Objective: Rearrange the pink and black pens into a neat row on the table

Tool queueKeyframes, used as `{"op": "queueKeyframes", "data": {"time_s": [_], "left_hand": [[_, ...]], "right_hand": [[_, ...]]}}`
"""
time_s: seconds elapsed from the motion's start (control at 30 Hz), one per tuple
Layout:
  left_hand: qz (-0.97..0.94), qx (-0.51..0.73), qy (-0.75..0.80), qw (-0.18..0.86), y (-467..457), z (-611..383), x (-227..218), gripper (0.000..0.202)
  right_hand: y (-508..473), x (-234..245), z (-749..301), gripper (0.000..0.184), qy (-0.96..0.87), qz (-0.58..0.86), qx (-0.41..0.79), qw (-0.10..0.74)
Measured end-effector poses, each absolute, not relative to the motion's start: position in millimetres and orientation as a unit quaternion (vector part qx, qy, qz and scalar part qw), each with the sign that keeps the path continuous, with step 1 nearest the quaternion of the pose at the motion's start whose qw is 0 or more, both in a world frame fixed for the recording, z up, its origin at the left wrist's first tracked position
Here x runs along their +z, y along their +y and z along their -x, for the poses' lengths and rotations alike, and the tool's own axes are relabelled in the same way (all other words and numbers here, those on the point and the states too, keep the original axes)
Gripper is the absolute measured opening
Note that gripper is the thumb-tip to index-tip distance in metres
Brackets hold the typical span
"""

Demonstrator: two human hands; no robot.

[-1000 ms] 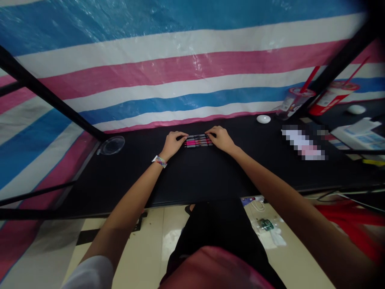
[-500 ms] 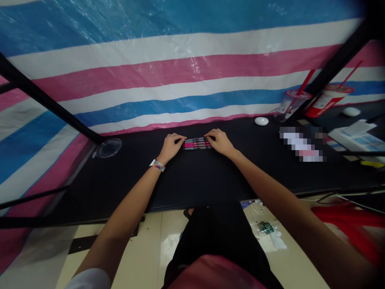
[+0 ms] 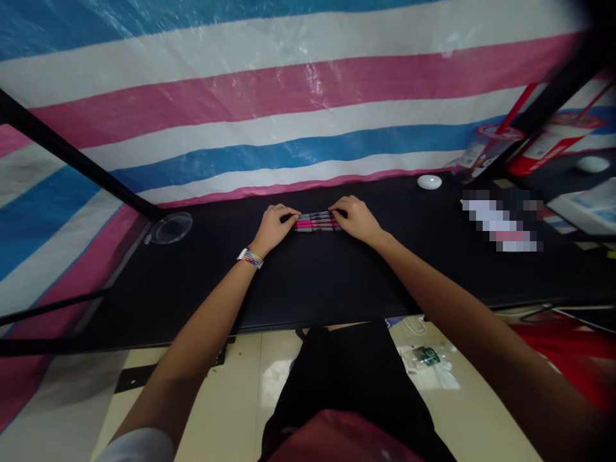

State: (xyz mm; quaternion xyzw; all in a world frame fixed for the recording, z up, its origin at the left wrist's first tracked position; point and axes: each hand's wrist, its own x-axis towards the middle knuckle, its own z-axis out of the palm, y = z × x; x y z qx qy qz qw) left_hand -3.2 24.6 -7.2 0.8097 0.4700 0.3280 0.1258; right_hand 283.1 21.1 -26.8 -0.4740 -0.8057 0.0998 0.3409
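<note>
On the black table (image 3: 312,289) we see the left hand (image 3: 271,228) and right hand (image 3: 358,222), fingers narrowed, touching opposite ends of 1 flat row of pens (image 3: 316,223), probably to hold them even, grip uncertain, striped sheeting (image 3: 308,106) behind.

Stripes and Black

Slim straight pens (image 3: 317,222) show grey, hot pink and black. A shiny plastic sheet (image 3: 269,99) bears blue, white and pink stripes. The flat tabletop (image 3: 315,282) is black, the narrow patterned wristband (image 3: 252,258) multicoloured.
</note>
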Motion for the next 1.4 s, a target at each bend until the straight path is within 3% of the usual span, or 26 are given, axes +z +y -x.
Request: {"op": "queueKeyframes", "data": {"time_s": [0.33, 0.87, 1.2, 1.4], "left_hand": [[-0.814, 0.326, 0.467, 0.115, 22, 5, -8, 0.016], [-0.817, 0.320, 0.466, 0.109, 23, 4, -9, 0.020], [-0.816, 0.318, 0.470, 0.105, 24, 4, -10, 0.020], [-0.816, 0.354, 0.443, 0.110, 16, 2, -1, 0.027]], "right_hand": [[14, -20, -280, 0.027, -0.807, 0.469, 0.084, 0.349], [-11, 1, -263, 0.014, -0.890, 0.299, 0.130, 0.319], [-11, 0, -262, 0.020, -0.888, 0.319, 0.142, 0.298], [-10, -2, -260, 0.019, -0.853, 0.319, 0.169, 0.377]]}}
